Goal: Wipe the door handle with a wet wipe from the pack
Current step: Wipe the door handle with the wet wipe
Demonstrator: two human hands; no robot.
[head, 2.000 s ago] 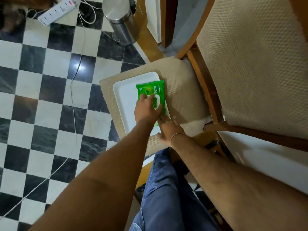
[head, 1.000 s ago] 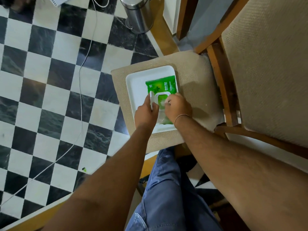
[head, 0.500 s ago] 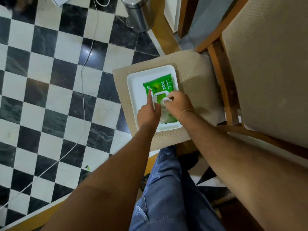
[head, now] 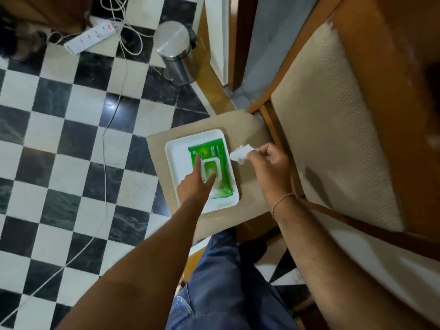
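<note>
Closest to the camera are two bare arms and a leg in blue jeans (head: 221, 282), all reaching down toward a chair seat (head: 250, 210). On that seat sits a white tray (head: 176, 158), and the green pack (head: 209, 167) of wet wipes lies flat in the tray.

The left hand (head: 194, 184) presses on the pack with its first finger and thumb spread out, one on each side of the white flap. It is not gripping anything – it only holds the pack down.

The right hand (head: 269, 167) is just beside the tray, lifted off to the right. Its fingers are pinched shut on a small white wipe (head: 240, 153). Half a second ago this hand was still down at the flap, picking at the opening. Now the wipe is out and clear of the pack – so the first part of the job looks done.

Farther away, the tan chair back (head: 333, 129) stands on the right. Past the seat are the black and white floor (head: 59, 139), a shiny bin (head: 178, 53), a white power strip (head: 90, 38) and a brown door edge (head: 242, 32).

The door handle is not in view, so wiping has not begun. Next the person likely has to stand and carry the wipe to the door
</note>
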